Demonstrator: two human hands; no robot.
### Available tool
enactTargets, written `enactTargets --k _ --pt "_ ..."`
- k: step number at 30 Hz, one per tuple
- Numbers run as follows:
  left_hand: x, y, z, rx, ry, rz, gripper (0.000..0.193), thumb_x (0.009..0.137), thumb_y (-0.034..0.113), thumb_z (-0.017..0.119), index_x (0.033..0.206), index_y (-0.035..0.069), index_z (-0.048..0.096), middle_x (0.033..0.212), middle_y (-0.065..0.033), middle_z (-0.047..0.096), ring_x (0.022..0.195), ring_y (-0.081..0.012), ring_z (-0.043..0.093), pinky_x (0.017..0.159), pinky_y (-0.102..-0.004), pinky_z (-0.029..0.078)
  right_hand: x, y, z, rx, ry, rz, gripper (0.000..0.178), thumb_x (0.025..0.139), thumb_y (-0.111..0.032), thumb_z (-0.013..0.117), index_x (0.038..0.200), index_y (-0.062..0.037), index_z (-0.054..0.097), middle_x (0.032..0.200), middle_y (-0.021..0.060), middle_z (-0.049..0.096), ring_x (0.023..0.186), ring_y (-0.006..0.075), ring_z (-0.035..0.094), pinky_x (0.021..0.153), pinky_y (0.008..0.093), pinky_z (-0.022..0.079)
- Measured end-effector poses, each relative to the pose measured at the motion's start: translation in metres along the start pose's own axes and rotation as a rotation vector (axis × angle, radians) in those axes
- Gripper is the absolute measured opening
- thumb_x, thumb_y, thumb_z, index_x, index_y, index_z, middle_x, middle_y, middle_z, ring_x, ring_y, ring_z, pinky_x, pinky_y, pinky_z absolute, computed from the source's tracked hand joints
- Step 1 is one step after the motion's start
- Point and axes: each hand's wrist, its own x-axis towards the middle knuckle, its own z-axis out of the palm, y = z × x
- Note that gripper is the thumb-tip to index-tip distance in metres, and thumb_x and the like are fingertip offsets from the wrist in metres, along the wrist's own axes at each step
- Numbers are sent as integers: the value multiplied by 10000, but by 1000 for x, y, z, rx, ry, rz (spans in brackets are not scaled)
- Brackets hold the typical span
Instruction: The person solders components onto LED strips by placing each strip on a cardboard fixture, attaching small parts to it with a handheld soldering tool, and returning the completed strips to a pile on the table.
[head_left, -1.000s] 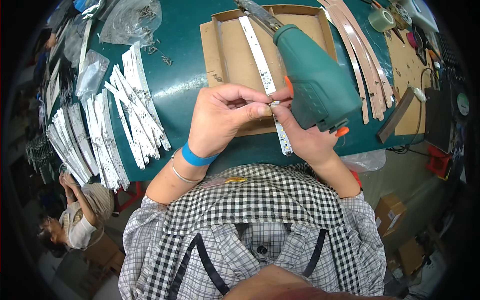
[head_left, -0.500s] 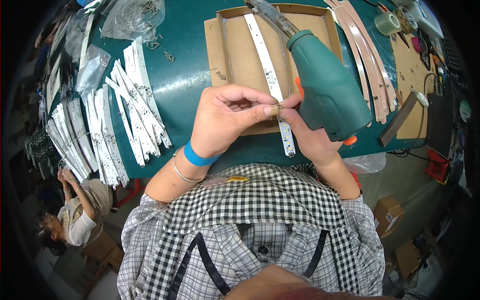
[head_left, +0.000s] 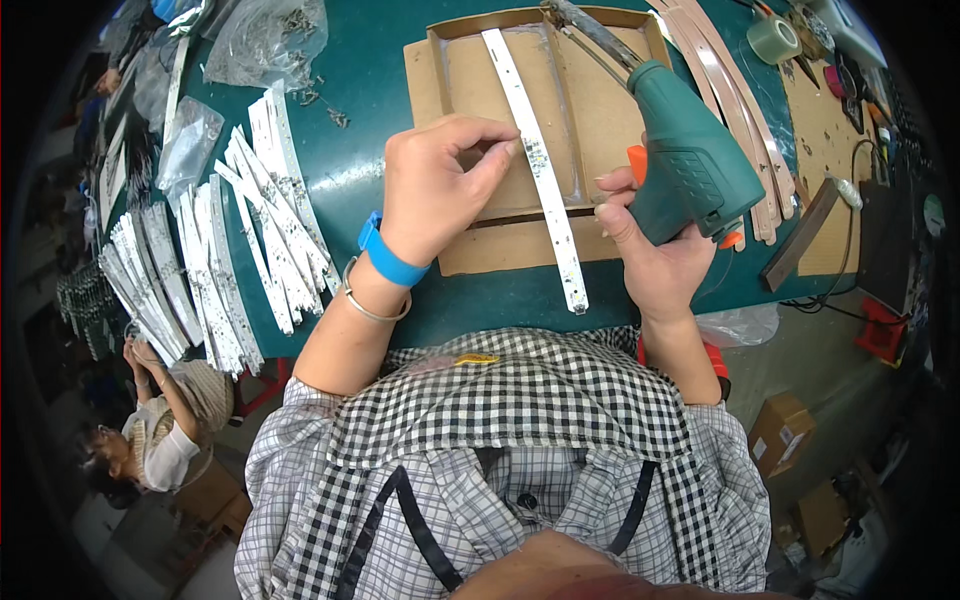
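A long white LED strip board [head_left: 542, 175] with small dark components lies across a shallow cardboard tray [head_left: 425, 262], its near end reaching past the tray's edge. My left hand [head_left: 435, 185] is at the strip's left side, thumb and forefinger pinched near its middle. What sits between those fingertips is too small to make out. My right hand [head_left: 660, 255] holds a green soldering gun [head_left: 690, 150] with an orange trigger. The gun's metal tip points away, over the tray's far edge, apart from the strip.
Piles of white strip boards [head_left: 275, 220] lie to the left. Behind them is a clear plastic bag [head_left: 270, 40] of small parts. Long brown strips [head_left: 735, 110] and a roll of clear tape [head_left: 775, 40] are at the right. Another person [head_left: 155, 425] sits at lower left.
My hands have moved apart: the left went up and left along the strip, the right moved right with the soldering gun. The fingertips no longer meet over the strip.
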Motion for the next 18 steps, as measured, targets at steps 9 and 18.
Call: enactTargets --k 9,18 --pt "6 -12 14 231 27 172 101 783 41 719 883 37 724 815 -103 710 669 -190 672 619 -271 518 -7 0 -2 -26 -2 68 456 798 13 736 1194 32 510 966 130 670 798 123 626 710 251 529" --pt "7 -17 10 258 -31 277 106 776 33 725 882 40 726 802 -91 705 650 -185 668 607 -266 518 -7 6 -5 -97 -57 39 452 817 -16 731 1207 23 506 951 116 675 830 133 632 751 277 534"
